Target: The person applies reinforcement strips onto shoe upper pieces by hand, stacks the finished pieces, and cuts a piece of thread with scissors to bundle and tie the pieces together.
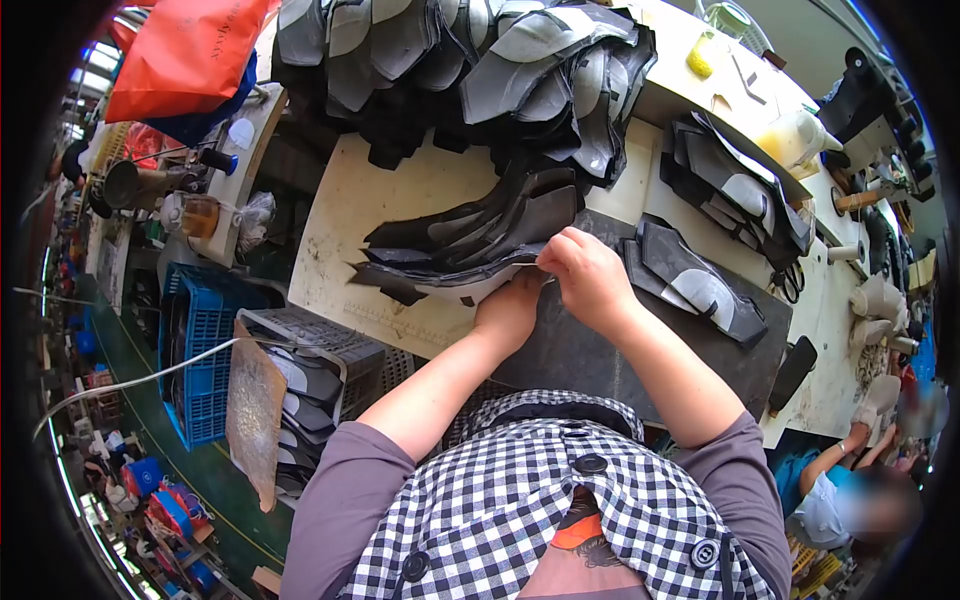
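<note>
Both arms reach forward from the near edge, elbows out to the sides, forearms angling inward to a meeting point mid-scene. Left forearm (446, 381) runs far and right; right forearm (672, 360) runs far and left. Both bare from about the elbow, sleeves above that. Left hand (510, 310) is the nearer one, back of hand partly up, most fingers out of sight, so can't tell how far they close. Right hand (584, 278) sits slightly farther and to the right, knuckles up, fingers curled, tips pinched and pointing left. Hands close together; can't tell if they touch.
</note>
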Demonstrator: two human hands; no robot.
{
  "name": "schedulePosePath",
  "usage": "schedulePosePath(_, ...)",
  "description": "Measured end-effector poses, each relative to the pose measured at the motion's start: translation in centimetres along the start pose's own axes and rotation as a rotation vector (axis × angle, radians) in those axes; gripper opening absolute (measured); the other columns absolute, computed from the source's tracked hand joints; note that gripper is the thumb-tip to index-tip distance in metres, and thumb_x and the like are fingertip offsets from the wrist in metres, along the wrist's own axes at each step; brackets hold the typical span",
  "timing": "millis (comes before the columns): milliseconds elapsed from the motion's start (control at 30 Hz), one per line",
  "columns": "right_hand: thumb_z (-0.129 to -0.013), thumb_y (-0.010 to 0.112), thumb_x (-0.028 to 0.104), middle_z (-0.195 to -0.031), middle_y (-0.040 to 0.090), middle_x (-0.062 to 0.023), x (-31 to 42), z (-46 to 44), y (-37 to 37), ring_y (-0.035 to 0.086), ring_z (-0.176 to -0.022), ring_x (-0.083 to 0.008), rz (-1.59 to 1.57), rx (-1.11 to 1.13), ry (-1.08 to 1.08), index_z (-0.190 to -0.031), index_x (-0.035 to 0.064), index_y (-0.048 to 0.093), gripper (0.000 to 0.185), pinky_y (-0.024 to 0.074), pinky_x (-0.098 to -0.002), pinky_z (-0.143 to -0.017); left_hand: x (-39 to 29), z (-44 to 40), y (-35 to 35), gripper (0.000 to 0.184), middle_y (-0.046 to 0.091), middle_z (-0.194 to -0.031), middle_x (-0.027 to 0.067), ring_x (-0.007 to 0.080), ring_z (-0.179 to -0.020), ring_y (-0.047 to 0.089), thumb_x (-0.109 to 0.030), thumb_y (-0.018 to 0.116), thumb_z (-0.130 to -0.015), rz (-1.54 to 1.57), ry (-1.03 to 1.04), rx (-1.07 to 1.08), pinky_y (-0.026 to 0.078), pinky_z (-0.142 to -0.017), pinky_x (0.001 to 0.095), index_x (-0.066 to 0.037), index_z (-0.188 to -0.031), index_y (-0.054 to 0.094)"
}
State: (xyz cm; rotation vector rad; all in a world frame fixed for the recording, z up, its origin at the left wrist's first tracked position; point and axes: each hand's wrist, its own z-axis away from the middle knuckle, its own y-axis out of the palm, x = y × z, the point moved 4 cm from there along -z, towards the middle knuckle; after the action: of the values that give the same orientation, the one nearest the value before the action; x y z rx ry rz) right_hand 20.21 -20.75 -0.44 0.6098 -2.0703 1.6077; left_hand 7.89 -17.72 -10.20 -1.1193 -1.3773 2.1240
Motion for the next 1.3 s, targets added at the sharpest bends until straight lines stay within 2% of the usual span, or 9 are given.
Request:
schedulePosePath(167,-0.075,0.062,0.01,-0.093,0.06,-0.003,1.6,2.1,-1.6,0.057,-0.093,-0.0223,0.244,0.002,-0.294,-0.084,0.0102,0.06,0.009,0.0447,-0.0347,-0.087,-4.9,4.7,-6.1,0.03,0.064,-0.094,0.016,0.03,-0.088,0.065,0.001,0.048,-0.084,0.282,0.092,0.221,0.052,-0.072,0.0409,-0.005,-0.11,0.062)
schedulePosePath(233,-0.076,0.061,0.015,-0.097,0.06,-0.0014,0.9,3.7,-1.5,0.056,-0.096,-0.0195,0.284,0.019,-0.297,-0.086,0.0104,0.062,0.011,0.0439,-0.035,-0.09,-5.8,5.6,-10.6,0.021,0.065,-0.088,0.0136,0.0298,-0.085,0.064,-0.001,0.053,-0.083,0.454,0.146,-0.122,0.051,-0.074,0.0384,-0.006,-0.097,0.068)
schedulePosePath(300,-0.077,0.06,0.016,-0.098,0.06,-0.0015,0.0,5.1,-1.1,0.056,-0.097,-0.0193,0.301,-0.027,-0.34,-0.088,0.0102,0.063,0.013,0.044,-0.0354,-0.091,-4.4,2.7,-13.1,0.017,0.065,-0.088,0.0117,0.0297,-0.084,0.064,-0.007,0.061,-0.082,0.363,0.075,-0.303,0.051,-0.075,0.0369,-0.009,-0.096,0.07)
schedulePosePath(533,-0.076,0.059,0.016,-0.094,0.059,-0.0024,0.2,7.1,0.3,0.057,-0.094,-0.0194,0.315,-0.084,-0.388,-0.09,0.0091,0.064,0.016,0.0436,-0.0362,-0.089,-5.8,-6.6,-7.8,0.029,0.064,-0.096,0.0112,0.0313,-0.091,0.065,-0.02,0.077,-0.072,-0.186,0.187,0.297,0.052,-0.076,0.0414,-0.009,-0.096,0.065)
schedulePosePath(767,-0.076,0.061,0.02,-0.095,0.062,-0.0046,10.9,11.0,-2.3,0.06,-0.09,-0.0189,-0.011,0.032,-0.87,-0.092,0.0084,0.064,0.019,0.0489,-0.0353,-0.085,-2.4,-10.4,-6.7,0.019,0.061,-0.098,0.0129,0.0337,-0.091,0.064,-0.005,0.064,-0.078,-0.331,0.224,-0.003,0.052,-0.077,0.0435,-0.008,-0.096,0.059)
schedulePosePath(833,-0.075,0.058,0.02,-0.089,0.059,-0.0034,8.0,11.1,-4.1,0.059,-0.088,-0.0179,0.071,0.014,-0.66,-0.079,0.0099,0.059,0.011,0.0481,-0.0337,-0.084,-3.4,-9.9,-8.4,0.022,0.062,-0.096,0.0136,0.0339,-0.09,0.063,-0.008,0.068,-0.076,-0.285,0.206,0.003,0.051,-0.075,0.0429,-0.009,-0.097,0.06)
schedulePosePath(1000,-0.073,0.064,0.017,-0.099,0.063,0.0022,2.3,14.8,-8.0,0.059,-0.091,-0.0152,0.27,-0.251,-0.497,-0.094,0.0117,0.069,0.022,0.0471,-0.0321,-0.084,-11.1,-2.6,-8.6,0.029,0.063,-0.091,0.0008,0.0093,-0.086,0.057,-0.028,0.076,-0.083,0.506,0.194,0.774,0.047,-0.078,0.028,-0.008,-0.102,0.065)
schedulePosePath(1067,-0.073,0.066,0.017,-0.1,0.064,0.0039,1.8,16.4,-8.9,0.058,-0.091,-0.0139,0.317,-0.341,-0.485,-0.093,0.0131,0.071,0.021,0.0466,-0.0314,-0.083,-12.4,-0.9,-7.5,0.025,0.063,-0.09,-0.0027,0.0084,-0.085,0.057,-0.024,0.076,-0.084,0.823,0.144,0.79,0.046,-0.082,0.0264,-0.007,-0.097,0.066)
schedulePosePath(1300,-0.075,0.068,0.015,-0.096,0.066,0.0034,2.8,17.7,-10.9,0.063,-0.087,-0.013,0.276,-0.4,-0.427,-0.094,0.0134,0.073,0.019,0.045,-0.0348,-0.085,-13.8,-0.1,-6.9,0.018,0.067,-0.085,-0.0002,0.0062,-0.081,0.058,-0.012,0.076,-0.083,0.821,0.245,0.764,0.048,-0.077,0.024,-0.002,-0.096,0.069)
